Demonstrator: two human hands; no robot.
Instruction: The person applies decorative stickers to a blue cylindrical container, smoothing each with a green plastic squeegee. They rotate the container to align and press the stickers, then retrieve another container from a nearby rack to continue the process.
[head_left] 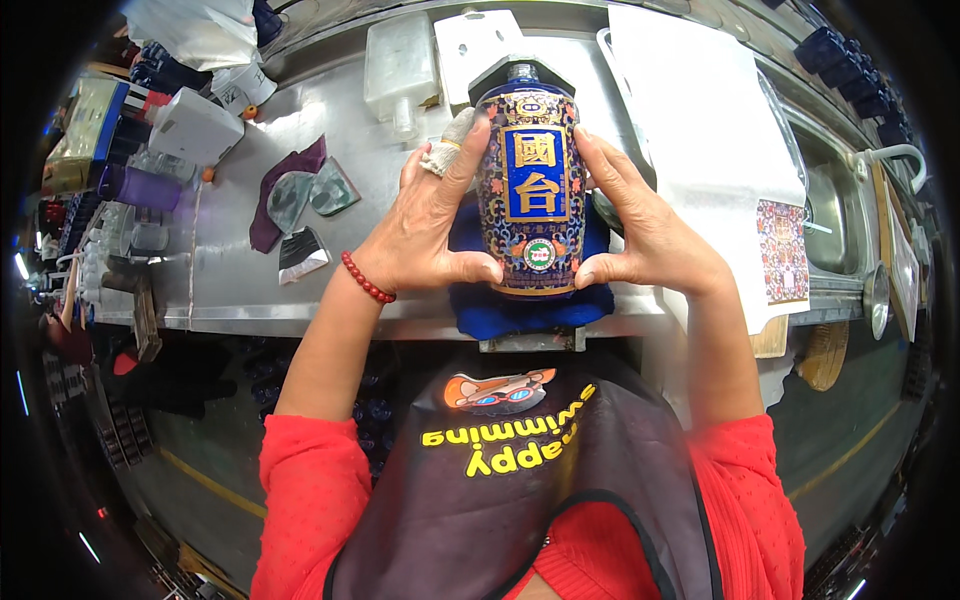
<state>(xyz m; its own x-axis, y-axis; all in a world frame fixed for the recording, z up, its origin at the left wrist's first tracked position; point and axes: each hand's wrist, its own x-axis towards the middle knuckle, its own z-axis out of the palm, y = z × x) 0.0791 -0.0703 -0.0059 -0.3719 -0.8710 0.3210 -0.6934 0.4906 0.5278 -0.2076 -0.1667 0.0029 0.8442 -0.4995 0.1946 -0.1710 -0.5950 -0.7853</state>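
Between my two hands is a dark blue bottle (530, 240) with gold and floral decoration and a bare neck at its far end. My left hand (425, 220) grips its left side, thumb near the base and fingers along the body. From the right, my right hand (645, 225) clasps it the same way, thumb by the lower edge. A blue cloth (530, 318) lies under the bottle at the bench's front edge. By my left fingers sits a whitish wad of cloth (447, 145), partly hidden.
Dark purple and grey-green cloth pieces (290, 195) lie on the metal bench (230, 300) at left. Behind stands a clear plastic container (401, 65). White sheet material (690, 110) covers the right side, with a patterned sheet (783, 250) and a sink (835, 215) beyond.
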